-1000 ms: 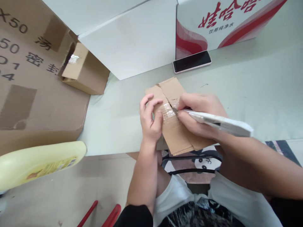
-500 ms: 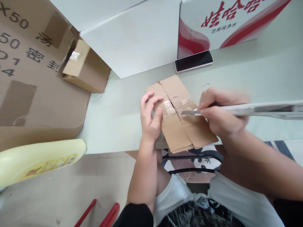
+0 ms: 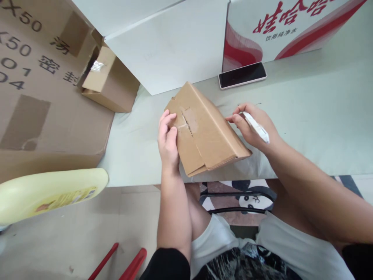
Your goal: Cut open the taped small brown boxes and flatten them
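Note:
A small flattened cardboard box [image 3: 204,132] with a strip of clear tape on its seam is tilted up off the pale green table [image 3: 305,116]. My left hand [image 3: 168,140] grips its left edge, fingers curled over the taped seam. My right hand [image 3: 253,126] steadies the box's right side while holding a white utility knife [image 3: 256,127] across the palm, blade end hidden.
A phone [image 3: 242,75] lies face up behind the box. A red-and-white carton [image 3: 285,27] and a white box [image 3: 169,46] stand at the back. Large brown cartons [image 3: 43,89] and a small brown box [image 3: 110,81] sit left; a yellow bottle [image 3: 49,194] lies lower left.
The knife has left the taped seam and pulled back into my right hand. The box has been lifted and tipped up on edge, rotated leftward, by both hands.

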`<action>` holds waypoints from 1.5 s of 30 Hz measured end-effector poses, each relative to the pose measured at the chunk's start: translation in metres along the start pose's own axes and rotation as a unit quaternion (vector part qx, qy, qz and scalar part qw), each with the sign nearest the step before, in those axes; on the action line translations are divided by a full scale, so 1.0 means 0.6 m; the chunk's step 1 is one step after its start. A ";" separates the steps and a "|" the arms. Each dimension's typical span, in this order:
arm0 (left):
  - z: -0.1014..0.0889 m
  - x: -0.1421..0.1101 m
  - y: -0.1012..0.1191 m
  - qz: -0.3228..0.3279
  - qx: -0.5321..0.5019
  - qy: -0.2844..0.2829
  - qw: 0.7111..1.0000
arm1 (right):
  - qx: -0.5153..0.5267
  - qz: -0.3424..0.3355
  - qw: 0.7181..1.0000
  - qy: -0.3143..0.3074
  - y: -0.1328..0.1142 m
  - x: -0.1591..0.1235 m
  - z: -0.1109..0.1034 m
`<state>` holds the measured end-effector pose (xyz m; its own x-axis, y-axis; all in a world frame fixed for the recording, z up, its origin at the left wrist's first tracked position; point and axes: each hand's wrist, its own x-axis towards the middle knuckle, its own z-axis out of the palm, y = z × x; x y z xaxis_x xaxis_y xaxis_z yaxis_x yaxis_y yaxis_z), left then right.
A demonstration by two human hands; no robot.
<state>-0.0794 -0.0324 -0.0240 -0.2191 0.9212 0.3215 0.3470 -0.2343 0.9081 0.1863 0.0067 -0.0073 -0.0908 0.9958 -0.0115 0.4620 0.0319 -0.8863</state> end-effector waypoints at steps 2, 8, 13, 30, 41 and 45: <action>0.005 -0.001 0.002 0.033 0.003 -0.026 0.999 | -0.013 0.008 1.000 -0.015 0.005 0.001 0.004; 0.017 -0.003 0.013 0.045 0.051 -0.065 0.996 | -0.007 -0.005 1.000 -0.025 0.011 0.003 0.014; 0.016 -0.001 0.016 -0.001 0.035 -0.053 0.998 | -0.015 -0.026 0.999 -0.028 0.012 0.005 0.012; 0.010 0.003 0.021 -0.090 -0.018 0.008 0.996 | 0.052 -0.038 0.995 -0.076 0.019 -0.002 0.015; 0.000 0.006 0.020 -0.131 -0.064 0.004 0.989 | 0.120 0.007 0.990 -0.078 0.036 0.003 0.027; -0.006 0.003 0.009 -0.213 -0.117 0.050 0.969 | 0.214 0.129 0.961 -0.115 0.024 0.003 0.029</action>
<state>-0.0812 -0.0334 -0.0175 -0.3880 0.9181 -0.0812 -0.0069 0.0852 0.9963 0.1777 0.0078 -0.0282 -0.2380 0.9187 -0.3153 0.0938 -0.3013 -0.9489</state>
